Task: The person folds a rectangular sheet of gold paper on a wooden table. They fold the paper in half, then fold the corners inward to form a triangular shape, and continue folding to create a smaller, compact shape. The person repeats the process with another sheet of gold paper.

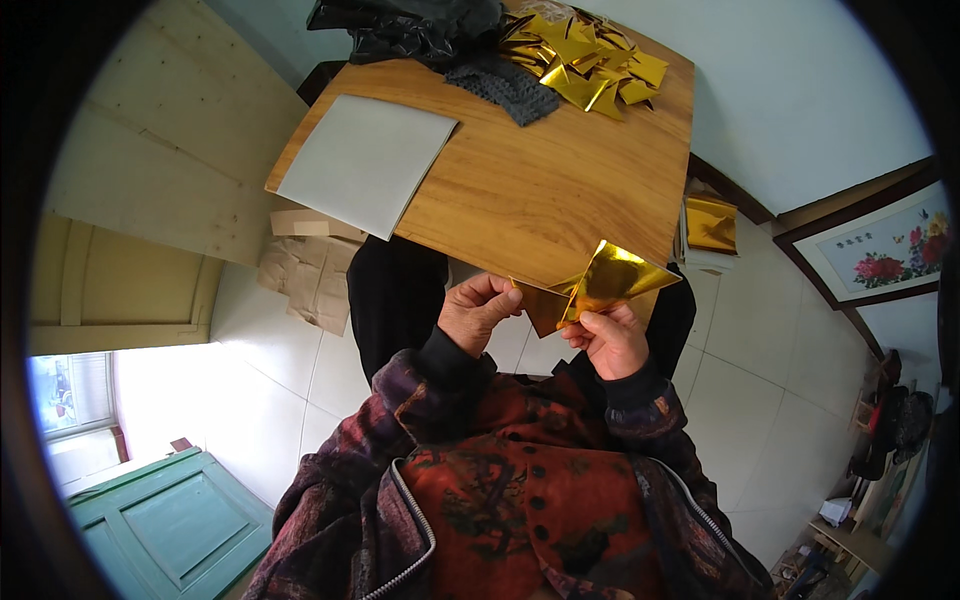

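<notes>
Over my lap, just off the near edge of the wooden table, both hands grip a partly folded sheet of shiny gold foil paper (612, 278). Thumb and fingers of my left hand (480, 309) pinch its left corner. At the lower middle fold, my right hand (610, 338) is closed on the same sheet, thumb on top. One panel stands up toward the upper right, and another part hangs down between the hands. How the layers join behind my fingers is hidden. A pile of folded gold paper pieces (590, 62) lies at the table's far right.
On the wooden table (560, 190) are a grey-white sheet (370, 160) at left, a black plastic bag (420, 30) and a dark grey cloth (505, 88) at the back. Gold sheets (711, 222) top a stack at right; brown paper (318, 275) lies on the floor at left.
</notes>
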`<state>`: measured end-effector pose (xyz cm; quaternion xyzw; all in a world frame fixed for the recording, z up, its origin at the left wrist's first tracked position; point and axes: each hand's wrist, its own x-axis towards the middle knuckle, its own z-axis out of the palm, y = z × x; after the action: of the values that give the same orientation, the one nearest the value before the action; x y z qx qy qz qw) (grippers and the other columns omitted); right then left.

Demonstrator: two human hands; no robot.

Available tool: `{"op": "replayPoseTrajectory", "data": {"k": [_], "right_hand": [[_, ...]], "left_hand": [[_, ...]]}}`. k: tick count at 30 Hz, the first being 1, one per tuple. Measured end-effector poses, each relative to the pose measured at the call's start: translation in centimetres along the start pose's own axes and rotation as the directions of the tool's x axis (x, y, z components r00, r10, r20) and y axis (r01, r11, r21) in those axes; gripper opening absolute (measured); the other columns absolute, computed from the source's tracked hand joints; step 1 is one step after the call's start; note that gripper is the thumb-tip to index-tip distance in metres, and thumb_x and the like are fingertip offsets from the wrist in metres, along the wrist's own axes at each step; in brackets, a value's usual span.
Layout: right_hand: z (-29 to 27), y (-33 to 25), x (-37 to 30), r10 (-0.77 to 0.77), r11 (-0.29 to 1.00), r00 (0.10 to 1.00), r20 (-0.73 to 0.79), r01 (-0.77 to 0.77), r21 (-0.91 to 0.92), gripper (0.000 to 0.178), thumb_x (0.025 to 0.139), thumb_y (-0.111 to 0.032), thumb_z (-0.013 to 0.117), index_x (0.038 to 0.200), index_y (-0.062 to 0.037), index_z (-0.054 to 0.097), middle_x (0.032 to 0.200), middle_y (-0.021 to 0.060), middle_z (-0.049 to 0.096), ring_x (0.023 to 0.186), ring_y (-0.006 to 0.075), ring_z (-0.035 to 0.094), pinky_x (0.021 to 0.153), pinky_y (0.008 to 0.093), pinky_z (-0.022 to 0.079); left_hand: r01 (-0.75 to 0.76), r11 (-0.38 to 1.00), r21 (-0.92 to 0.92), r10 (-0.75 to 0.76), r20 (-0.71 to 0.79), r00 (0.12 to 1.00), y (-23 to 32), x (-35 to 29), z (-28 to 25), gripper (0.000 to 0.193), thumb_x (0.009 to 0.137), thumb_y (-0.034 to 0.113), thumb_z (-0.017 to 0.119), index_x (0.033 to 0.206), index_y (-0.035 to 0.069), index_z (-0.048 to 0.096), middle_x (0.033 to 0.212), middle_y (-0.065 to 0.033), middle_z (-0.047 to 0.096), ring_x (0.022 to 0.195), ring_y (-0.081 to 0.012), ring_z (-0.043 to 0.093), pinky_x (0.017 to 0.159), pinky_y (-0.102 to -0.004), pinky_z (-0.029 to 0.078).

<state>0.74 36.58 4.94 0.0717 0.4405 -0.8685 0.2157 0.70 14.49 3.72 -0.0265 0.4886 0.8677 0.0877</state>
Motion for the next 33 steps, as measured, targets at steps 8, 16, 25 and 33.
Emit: {"op": "replayPoseTrajectory", "data": {"k": [8,16,25,33], "right_hand": [[0.4,0.4,0.7,-0.309,0.906,0.951,0.024,0.302,-0.297,0.012,0.091,-0.007,0.062,0.102,-0.0049,0.063,0.093,0.0088,0.07,0.08,0.0167,0.069,0.067,0.027,0.052],[-1.8,-2.6,5.4,-0.559,-0.33,0.58,0.593,0.5,-0.8,0.019,0.075,0.003,0.065,0.09,-0.0061,0.06,0.1,0.008,0.064,0.084,0.0266,0.066,0.07,0.035,0.054],[-3.2,-3.0,7.3,-0.422,-0.512,0.609,0.671,0.451,-0.731,0.014,0.077,-0.006,0.061,0.091,-0.0048,0.06,0.109,0.0068,0.061,0.092,0.0248,0.065,0.084,0.0351,0.053],[-4.2,-3.0,5.0,-0.269,-0.508,0.74,0.616,0.435,-0.744,0.039,0.082,-0.009,0.058,0.12,-0.002,0.06,0.135,0.0098,0.055,0.126,0.0267,0.052,0.103,0.0433,0.042]], "left_hand": [[-0.072,0.988,0.133,0.085,-0.09,0.992,0.7,1.3,-0.8,0.013,0.092,0.002,0.063,0.105,0.001,0.063,0.094,-0.0032,0.066,0.085,-0.0099,0.061,0.08,-0.0241,0.049],[-0.466,0.459,0.757,0.387,0.302,0.871,2.0,7.4,-0.2,0.022,0.083,-0.006,0.058,0.102,0.001,0.067,0.105,-0.015,0.064,0.098,-0.0321,0.063,0.085,-0.033,0.05],[-0.609,0.149,0.779,0.182,0.584,0.791,-1.7,11.9,0.8,0.038,0.081,0.01,0.069,0.118,0.003,0.064,0.129,-0.0132,0.06,0.119,-0.0308,0.057,0.1,-0.0404,0.046],[-0.671,0.057,0.74,0.042,0.669,0.742,-1.3,12.0,-0.4,0.055,0.079,0.018,0.073,0.131,0.007,0.056,0.145,-0.0097,0.047,0.135,-0.0277,0.044,0.109,-0.0428,0.037]]}}
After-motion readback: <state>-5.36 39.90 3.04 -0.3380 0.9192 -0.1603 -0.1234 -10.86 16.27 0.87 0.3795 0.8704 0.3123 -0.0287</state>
